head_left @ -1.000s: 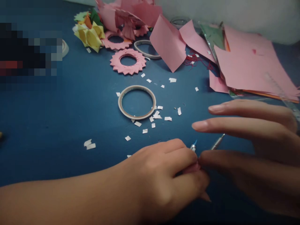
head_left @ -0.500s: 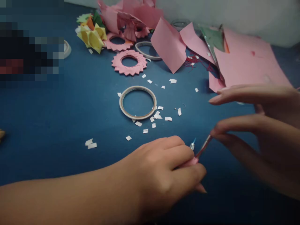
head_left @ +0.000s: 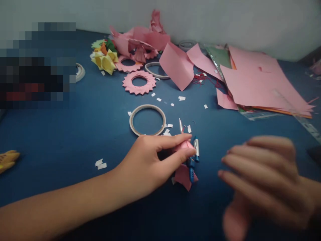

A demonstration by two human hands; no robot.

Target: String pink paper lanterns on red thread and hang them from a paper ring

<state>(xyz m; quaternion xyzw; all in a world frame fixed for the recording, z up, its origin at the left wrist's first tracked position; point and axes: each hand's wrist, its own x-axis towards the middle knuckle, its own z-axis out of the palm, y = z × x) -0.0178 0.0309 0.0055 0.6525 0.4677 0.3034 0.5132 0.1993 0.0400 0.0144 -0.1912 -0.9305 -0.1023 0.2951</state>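
My left hand point(head_left: 150, 157) reaches in from the left, thumb and fingertips closed on a small folded piece of pink paper point(head_left: 186, 145). A slim silver metal point point(head_left: 181, 126) sticks out beyond the fingers. Right beside the fingertips is a blue-and-silver tool point(head_left: 197, 150) that looks like a drawing compass, its blue ridged handle point(head_left: 191, 173) lying over another pink paper scrap point(head_left: 182, 175). Whether the hand grips the tool too is hidden. My right hand point(head_left: 268, 180), blurred, hovers at the right with its thumb away from the fingers and nothing visible in it.
A tape roll point(head_left: 147, 106) lies just behind my left hand, among small white paper bits point(head_left: 182, 98). Farther back are a pink folded paper ring point(head_left: 127, 83), yellow folded paper point(head_left: 106, 62), pink sheets point(head_left: 253, 83) and a clear ruler point(head_left: 308, 127).
My right hand has let go of the slender stick-like piece and drawn back toward the lower right. My left hand has shifted up and left, uncovering the blue tool. The view has tilted up.
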